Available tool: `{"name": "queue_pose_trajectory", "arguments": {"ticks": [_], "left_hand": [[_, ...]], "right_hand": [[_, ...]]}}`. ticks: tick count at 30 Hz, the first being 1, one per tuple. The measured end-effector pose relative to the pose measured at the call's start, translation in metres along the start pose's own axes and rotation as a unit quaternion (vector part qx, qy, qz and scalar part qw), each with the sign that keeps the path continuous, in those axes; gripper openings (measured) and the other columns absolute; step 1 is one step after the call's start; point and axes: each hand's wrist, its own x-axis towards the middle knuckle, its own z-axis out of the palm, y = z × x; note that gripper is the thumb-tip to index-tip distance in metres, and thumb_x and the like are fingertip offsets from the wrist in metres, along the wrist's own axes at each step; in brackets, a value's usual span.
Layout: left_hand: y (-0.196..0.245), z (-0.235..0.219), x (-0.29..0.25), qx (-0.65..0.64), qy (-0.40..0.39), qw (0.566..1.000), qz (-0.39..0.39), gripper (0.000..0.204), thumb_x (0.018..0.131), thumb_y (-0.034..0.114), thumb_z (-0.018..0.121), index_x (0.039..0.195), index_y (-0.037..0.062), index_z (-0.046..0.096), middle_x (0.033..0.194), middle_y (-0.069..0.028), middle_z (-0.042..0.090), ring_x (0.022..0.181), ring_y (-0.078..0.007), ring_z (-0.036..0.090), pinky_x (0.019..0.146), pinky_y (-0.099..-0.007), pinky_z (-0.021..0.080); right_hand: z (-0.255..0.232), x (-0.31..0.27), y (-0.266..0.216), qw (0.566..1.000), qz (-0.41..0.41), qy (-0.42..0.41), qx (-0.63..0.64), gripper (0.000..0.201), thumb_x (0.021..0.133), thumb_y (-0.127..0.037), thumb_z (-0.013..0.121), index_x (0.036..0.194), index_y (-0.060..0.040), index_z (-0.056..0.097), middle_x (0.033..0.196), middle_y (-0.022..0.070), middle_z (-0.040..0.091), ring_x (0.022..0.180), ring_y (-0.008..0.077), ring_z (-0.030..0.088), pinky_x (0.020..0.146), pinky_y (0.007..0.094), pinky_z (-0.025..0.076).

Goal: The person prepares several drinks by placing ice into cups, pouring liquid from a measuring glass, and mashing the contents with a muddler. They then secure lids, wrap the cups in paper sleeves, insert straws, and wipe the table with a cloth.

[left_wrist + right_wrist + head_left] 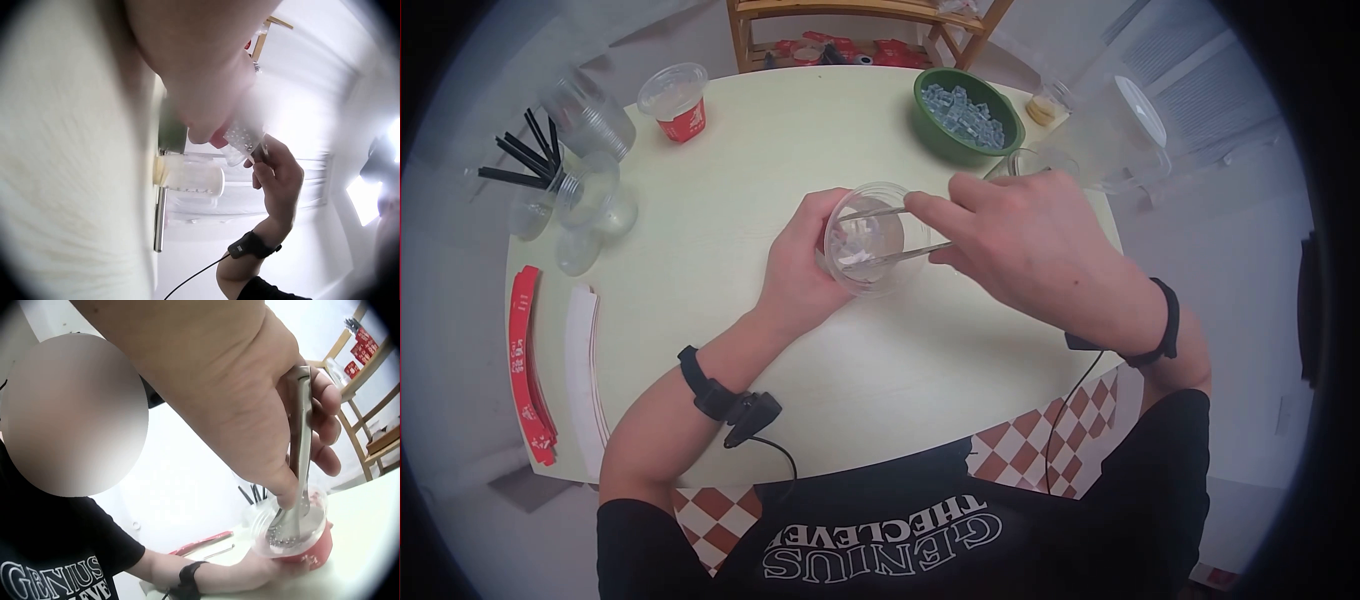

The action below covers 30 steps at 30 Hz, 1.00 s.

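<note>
Gripping tongs (304, 434), the right hand (1040, 235) points their long axis down into the cup (320, 545). The left hand's (800, 265) grip holds it.

One held cup (880, 238) and one standing cup (682, 122) near the tabletop's far left corner are counted, two red-banded cups in all, along with one pair of tongs (305, 444). One green bowl (948, 146) is seen by the far right corner, its clear blocks (965, 115) too many to be counted. Along the left edge, two piles of curved strips, one red pile (528, 365) and one white pile (584, 370), and at least four black straws (515, 178) are found.
</note>
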Motion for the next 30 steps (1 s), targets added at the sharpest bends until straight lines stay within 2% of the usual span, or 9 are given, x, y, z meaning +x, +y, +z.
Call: {"name": "queue_pose_trajectory", "arguments": {"ticks": [4, 6, 10, 12, 13, 19, 21, 25, 30], "left_hand": [[-0.003, 0.0, 0.001, 0.027, 0.003, 1.0, 0.002, 0.074, 0.076, 0.014, 0.097, 0.138, 0.0091, 0.057, 0.127, -0.0067, 0.067, 0.112, -0.0219, 0.07, 0.093, -0.0354, 0.059], [-0.007, 0.002, 0.003, 0.083, 0.035, 0.994, 0.057, 0.073, 0.073, 0.015, 0.097, 0.135, 0.0092, 0.059, 0.126, -0.0087, 0.067, 0.112, -0.0272, 0.07, 0.093, -0.0383, 0.06], [-0.006, 0.0, 0.003, 0.097, 0.003, 0.993, 0.072, 0.071, 0.076, 0.005, 0.095, 0.135, 0.006, 0.055, 0.128, -0.0067, 0.063, 0.115, -0.0199, 0.066, 0.1, -0.0332, 0.054], [-0.009, 0.001, 0.002, 0.075, 0.035, 0.995, 0.046, 0.074, 0.071, 0.015, 0.098, 0.133, 0.0095, 0.059, 0.126, -0.0092, 0.065, 0.111, -0.0297, 0.07, 0.092, -0.0395, 0.06], [-0.011, 0.002, 0.002, 0.075, 0.03, 0.996, 0.047, 0.074, 0.071, 0.015, 0.098, 0.133, 0.0095, 0.059, 0.126, -0.0092, 0.065, 0.111, -0.0297, 0.07, 0.092, -0.0395, 0.06], [-0.014, 0.005, -0.002, 0.017, 0.038, 0.999, 0.007, 0.076, 0.071, 0.011, 0.098, 0.135, 0.0086, 0.057, 0.128, -0.0077, 0.063, 0.113, -0.0247, 0.069, 0.094, -0.0369, 0.059], [-0.012, 0.004, -0.002, 0.014, 0.016, 1.0, -0.007, 0.081, 0.075, 0.002, 0.096, 0.142, 0.0066, 0.052, 0.131, -0.005, 0.062, 0.122, -0.0159, 0.062, 0.106, -0.0324, 0.051], [-0.007, 0.002, 0.0, 0.06, 0.011, 0.998, 0.017, 0.082, 0.074, 0.003, 0.096, 0.143, 0.0067, 0.052, 0.132, -0.0042, 0.061, 0.119, -0.0158, 0.061, 0.105, -0.0325, 0.051], [-0.008, 0.002, -0.003, 0.036, 0.008, 0.999, -0.013, 0.083, 0.074, 0.004, 0.097, 0.144, 0.0066, 0.053, 0.133, -0.0038, 0.061, 0.116, -0.0162, 0.061, 0.103, -0.032, 0.05]], "right_hand": [[0.022, 0.008, -0.018, 0.998, 0.036, -0.041, -0.038, 0.039, 0.092, -0.03, 0.081, 0.115, -0.0042, 0.062, 0.082, 0.0078, 0.064, 0.065, 0.0263, 0.07, 0.056, 0.0386, 0.053], [0.032, 0.009, -0.026, 0.997, 0.051, -0.044, -0.036, 0.037, 0.093, -0.029, 0.08, 0.113, -0.0031, 0.061, 0.082, 0.0083, 0.065, 0.066, 0.0263, 0.071, 0.055, 0.0385, 0.053], [0.047, 0.014, -0.037, 0.996, 0.076, -0.04, -0.028, 0.032, 0.096, -0.026, 0.076, 0.106, -0.0011, 0.059, 0.081, 0.0095, 0.065, 0.064, 0.0265, 0.072, 0.052, 0.0387, 0.053], [0.05, 0.014, -0.04, 0.996, 0.079, -0.033, -0.025, 0.031, 0.096, -0.025, 0.076, 0.106, -0.0011, 0.059, 0.082, 0.0096, 0.066, 0.063, 0.0267, 0.071, 0.051, 0.0388, 0.053], [0.051, 0.014, -0.04, 0.996, 0.077, -0.024, -0.023, 0.03, 0.097, -0.025, 0.075, 0.106, -0.001, 0.059, 0.082, 0.0098, 0.066, 0.061, 0.0269, 0.071, 0.05, 0.0389, 0.052], [0.057, 0.008, -0.034, 0.997, 0.073, 0.009, 0.013, 0.026, 0.094, -0.018, 0.074, 0.107, -0.0007, 0.06, 0.081, 0.0102, 0.065, 0.061, 0.0273, 0.071, 0.049, 0.0398, 0.052], [0.055, 0.007, -0.032, 0.997, 0.071, 0.013, 0.012, 0.027, 0.092, -0.015, 0.073, 0.11, -0.0001, 0.06, 0.081, 0.0102, 0.065, 0.061, 0.0273, 0.071, 0.049, 0.0398, 0.052], [0.058, 0.006, -0.033, 0.996, 0.071, 0.044, 0.019, 0.038, 0.084, -0.008, 0.071, 0.12, 0.0007, 0.06, 0.085, 0.0104, 0.066, 0.061, 0.0268, 0.071, 0.049, 0.039, 0.052], [0.056, 0.006, -0.028, 0.998, 0.053, 0.045, 0.008, 0.042, 0.085, -0.008, 0.071, 0.124, -0.0007, 0.059, 0.089, 0.0103, 0.066, 0.062, 0.0252, 0.071, 0.049, 0.038, 0.052]]}}
